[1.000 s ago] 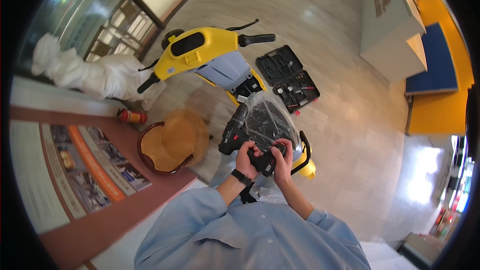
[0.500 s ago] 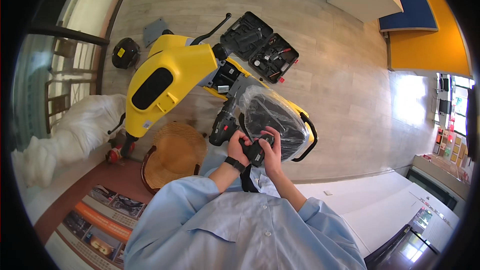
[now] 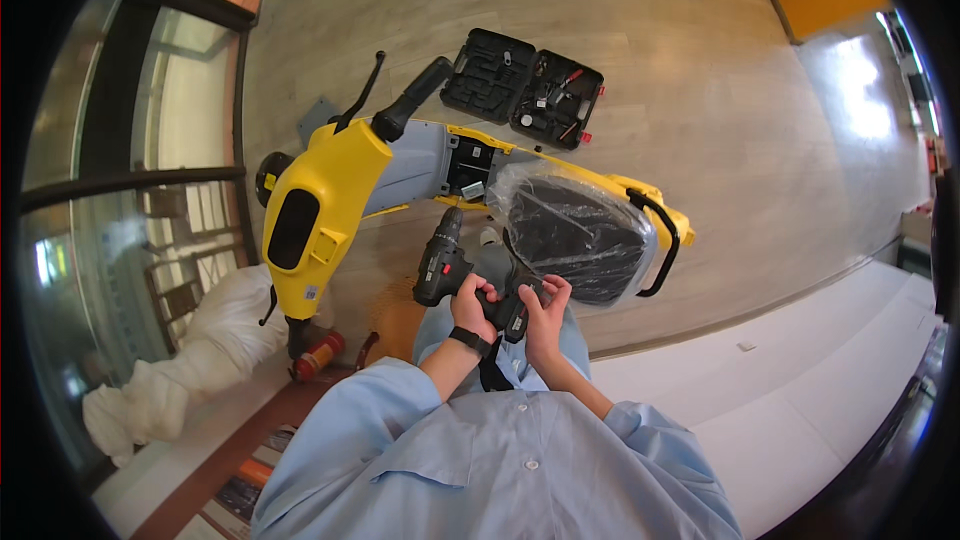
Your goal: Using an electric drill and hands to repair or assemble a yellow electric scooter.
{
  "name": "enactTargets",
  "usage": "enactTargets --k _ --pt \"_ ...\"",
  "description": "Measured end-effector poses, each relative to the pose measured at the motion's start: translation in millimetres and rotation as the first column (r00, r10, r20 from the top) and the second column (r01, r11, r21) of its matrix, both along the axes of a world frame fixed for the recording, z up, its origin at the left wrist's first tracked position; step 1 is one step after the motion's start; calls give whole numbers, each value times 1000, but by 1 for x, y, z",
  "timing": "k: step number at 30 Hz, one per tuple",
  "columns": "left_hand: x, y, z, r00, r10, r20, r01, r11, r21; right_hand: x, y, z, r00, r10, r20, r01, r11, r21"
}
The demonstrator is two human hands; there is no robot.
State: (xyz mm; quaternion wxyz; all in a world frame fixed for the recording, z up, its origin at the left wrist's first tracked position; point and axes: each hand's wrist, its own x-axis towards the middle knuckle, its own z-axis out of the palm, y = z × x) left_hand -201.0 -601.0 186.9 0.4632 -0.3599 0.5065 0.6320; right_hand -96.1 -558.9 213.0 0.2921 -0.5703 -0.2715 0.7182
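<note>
My left hand is closed round the handle of a black cordless drill. The drill's chuck points away from me, toward the scooter. At the foot of the handle my right hand grips the battery pack with thumb and fingers. Whether the pack is fully seated in the handle I cannot tell. Just beyond stands a yellow electric scooter. Its black seat is wrapped in clear plastic, and an open compartment shows in front of the seat.
An open black tool case with small tools lies on the floor beyond the scooter. To the left are a dark helmet, a white cloth-like bundle and a red cylinder. A low white ledge runs along the right.
My view has shifted, so the scooter and tool case appear moved and the yellow-and-blue furniture lies farther toward the edge. Both hands keep hold of the drill and its battery pack.
</note>
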Motion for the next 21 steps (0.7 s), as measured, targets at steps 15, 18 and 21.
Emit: enactTargets --k 15,18,21 --pt "-45 -48 -68 986 -157 -64 142 970 -197 -32 -76 -100 991 -25 133 33 998 -55" --pt "-57 -63 -98 985 -143 -98 122 974 -193 -43 -87 -138 994 -32 104 38 998 -56" --pt "-74 -73 -123 971 -181 -154 172 983 -67 -55 -73 -153 997 -6 -78 -1 996 -86"
